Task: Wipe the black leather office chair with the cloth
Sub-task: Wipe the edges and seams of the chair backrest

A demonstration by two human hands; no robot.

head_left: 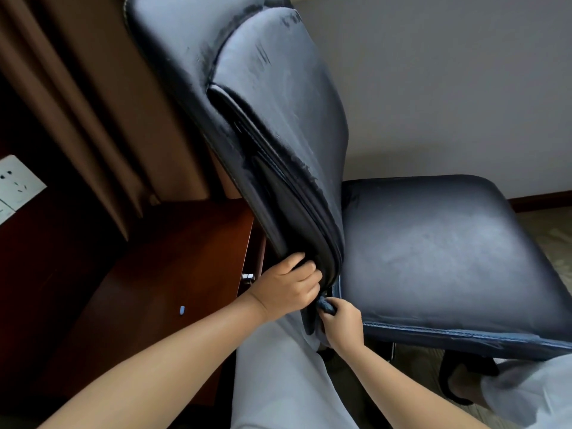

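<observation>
chair (433,243) right of desk (173,274), curtain (93,103) behind desk

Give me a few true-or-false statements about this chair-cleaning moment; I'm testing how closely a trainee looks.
1. The left hand grips the lower edge of the chair backrest. True.
2. The cloth lies spread flat on the seat. False: it is bunched in the right hand, at the gap where backrest and seat meet.
3. A wall socket shows at the left edge of the view. True.
4. The right hand rests open on top of the backrest. False: it is low, by the seat's rear corner, pinching the cloth.
5. Brown curtains hang behind the chair. True.
</observation>
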